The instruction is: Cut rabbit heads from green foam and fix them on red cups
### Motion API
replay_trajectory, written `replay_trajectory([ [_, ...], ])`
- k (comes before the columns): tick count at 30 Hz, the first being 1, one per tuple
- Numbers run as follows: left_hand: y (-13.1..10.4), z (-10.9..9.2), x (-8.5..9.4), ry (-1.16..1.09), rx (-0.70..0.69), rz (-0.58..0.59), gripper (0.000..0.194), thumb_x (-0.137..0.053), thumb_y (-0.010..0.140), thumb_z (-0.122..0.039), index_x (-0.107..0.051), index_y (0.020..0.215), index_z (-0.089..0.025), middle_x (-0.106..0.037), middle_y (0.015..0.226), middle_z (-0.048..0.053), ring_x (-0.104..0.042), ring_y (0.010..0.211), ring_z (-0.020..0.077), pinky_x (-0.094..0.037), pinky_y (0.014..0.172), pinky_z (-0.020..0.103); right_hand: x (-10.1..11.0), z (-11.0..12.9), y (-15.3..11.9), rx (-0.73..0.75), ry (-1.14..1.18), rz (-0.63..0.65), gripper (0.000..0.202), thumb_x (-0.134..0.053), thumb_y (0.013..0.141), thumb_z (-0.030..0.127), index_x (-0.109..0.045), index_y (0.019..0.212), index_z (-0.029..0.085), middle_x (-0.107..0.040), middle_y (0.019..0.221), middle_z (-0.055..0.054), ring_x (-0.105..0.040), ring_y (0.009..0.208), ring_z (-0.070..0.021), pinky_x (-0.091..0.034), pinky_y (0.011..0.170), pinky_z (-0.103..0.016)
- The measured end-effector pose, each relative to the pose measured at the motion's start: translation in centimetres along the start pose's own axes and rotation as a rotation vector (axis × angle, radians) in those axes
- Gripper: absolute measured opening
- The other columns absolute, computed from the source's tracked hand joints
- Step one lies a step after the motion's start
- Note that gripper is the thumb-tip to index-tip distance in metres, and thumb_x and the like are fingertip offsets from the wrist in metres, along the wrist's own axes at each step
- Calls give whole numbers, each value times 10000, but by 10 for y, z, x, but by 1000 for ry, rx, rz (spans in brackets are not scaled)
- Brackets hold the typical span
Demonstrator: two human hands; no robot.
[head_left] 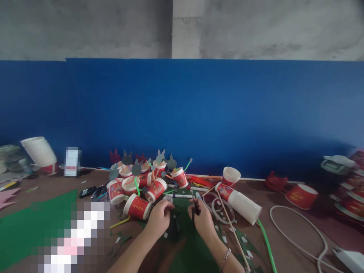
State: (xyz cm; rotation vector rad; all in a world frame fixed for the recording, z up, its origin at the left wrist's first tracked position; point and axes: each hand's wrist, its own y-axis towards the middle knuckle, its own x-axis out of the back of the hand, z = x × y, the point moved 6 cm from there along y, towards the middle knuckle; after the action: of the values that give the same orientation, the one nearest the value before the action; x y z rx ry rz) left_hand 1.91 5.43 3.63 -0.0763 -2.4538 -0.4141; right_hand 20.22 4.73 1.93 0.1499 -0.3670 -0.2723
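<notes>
My right hand (203,217) grips a pair of scissors (195,209) by dark handles, with the thin blades pointing away from me. My left hand (159,218) is closed, its thumb and fingers drawn together. A small greyish round piece (168,198) shows at its fingertips; whether they hold it I cannot tell. Dark green paper (189,242) lies below and between both hands. Just beyond my left hand, a red paper cup (138,207) rests on its side. A white marker (182,196) lies past the fingertips.
Several red cups with grey animal-shaped cutouts (160,156) crowd the back left. On the right are a stack of cups (243,204), a wooden stick (231,227), a green tube (266,242) and a looped white cable (298,216). A blue panel (210,117) stands behind the table.
</notes>
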Motion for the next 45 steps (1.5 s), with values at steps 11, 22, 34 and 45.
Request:
replay_trajectory([
  [11, -3, 1, -5, -53, 46, 53, 439, -404, 622, 86, -655, 870, -176, -693, 940, 71, -620, 957, 214, -427, 868, 301, 25, 18, 11, 10, -329, 91, 244, -507, 732, 194, -576, 966, 186, -656, 717, -41, -600, 677, -202, -380, 587, -256],
  [22, -6, -3, -5, -125, 41, 13, 329, -442, 681, -18, -679, 829, -191, -717, 871, 60, -647, 881, 227, -444, 825, 303, 7, 32, -2, 210, -894, 314, 434, -489, 611, 12, -583, 1008, 161, -682, 888, -96, -622, 856, -241, -375, 667, -271],
  [34, -12, -8, -24, -944, 466, 151, 370, -686, 641, -501, -541, 606, -162, -355, 458, -89, -275, 393, 50, -181, 408, 190, -3, 67, -27, 626, -298, 266, 435, -418, 575, -7, -574, 919, 209, -577, 862, -36, -537, 851, -197, -423, 758, -293],
  [45, -9, -1, -24, -930, 424, 61, 404, -749, 574, -497, -544, 629, -153, -358, 395, -105, -255, 337, 27, -129, 353, 173, -15, 31, -12, -86, 480, 184, 325, -702, 628, 286, -509, 875, 197, -537, 676, 28, -500, 595, -130, -413, 540, -231],
])
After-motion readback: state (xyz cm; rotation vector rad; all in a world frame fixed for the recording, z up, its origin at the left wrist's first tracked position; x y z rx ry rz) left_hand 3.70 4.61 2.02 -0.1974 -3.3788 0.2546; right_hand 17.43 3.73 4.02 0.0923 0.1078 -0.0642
